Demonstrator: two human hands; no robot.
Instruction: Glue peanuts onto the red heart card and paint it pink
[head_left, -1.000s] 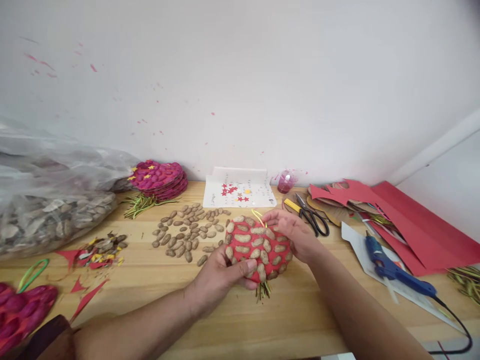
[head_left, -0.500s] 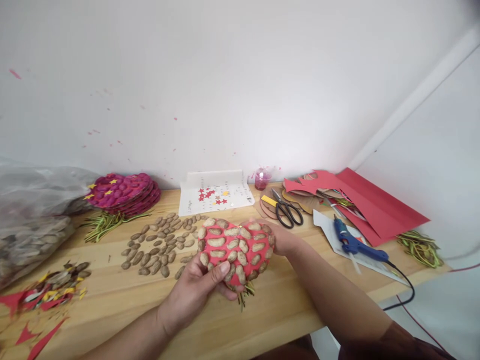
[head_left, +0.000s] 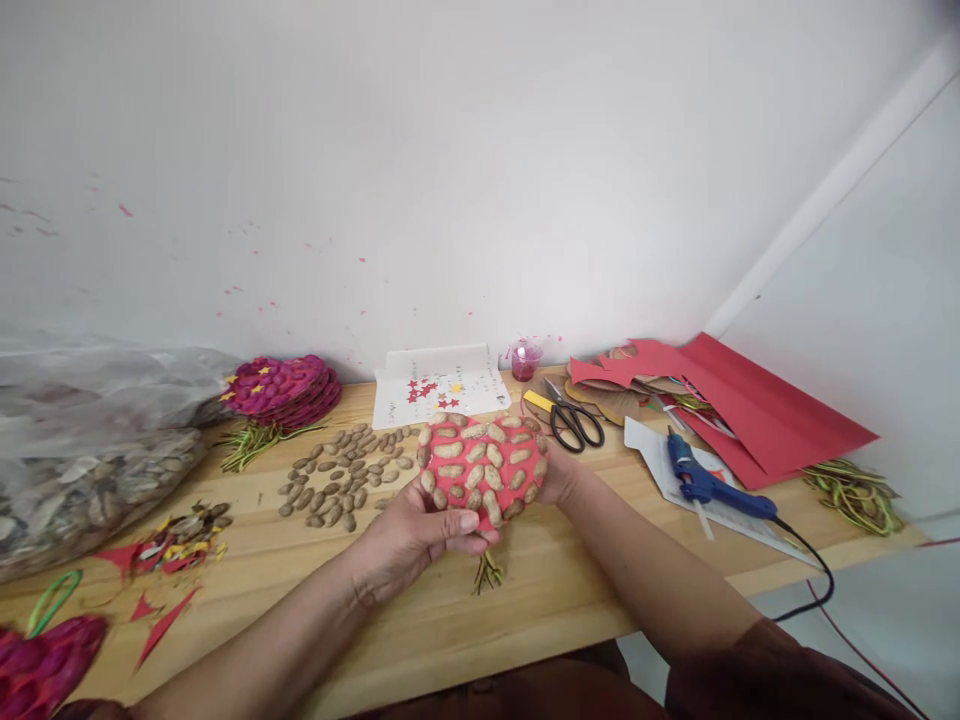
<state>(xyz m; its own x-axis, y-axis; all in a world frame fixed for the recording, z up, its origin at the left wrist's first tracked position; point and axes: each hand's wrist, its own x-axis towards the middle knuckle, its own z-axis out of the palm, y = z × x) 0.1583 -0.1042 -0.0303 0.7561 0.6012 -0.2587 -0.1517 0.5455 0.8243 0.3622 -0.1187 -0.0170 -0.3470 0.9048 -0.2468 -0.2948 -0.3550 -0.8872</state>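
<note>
I hold a red disc covered with glued peanut shells (head_left: 482,466) upright above the wooden table (head_left: 555,590), its face toward me. My left hand (head_left: 415,535) grips its lower left edge, thumb pressed on the front. My right hand (head_left: 556,478) is behind its right edge, fingers mostly hidden by the disc. A green grass tuft (head_left: 487,572) hangs from the disc's bottom. Loose peanut shells (head_left: 341,478) lie spread on the table just left of the disc.
A plastic bag of shells (head_left: 82,450) fills the left. A stack of purple discs (head_left: 281,388), star sheet (head_left: 439,385), pink cup (head_left: 526,358), scissors (head_left: 574,420), blue glue gun (head_left: 709,485) with cord, red paper (head_left: 750,410), grass strips (head_left: 855,492) and paper scraps (head_left: 176,535) lie around.
The disc was lifted from the table and tilted upright toward me. My right hand went from its top edge to behind its right side. My view swung right.
</note>
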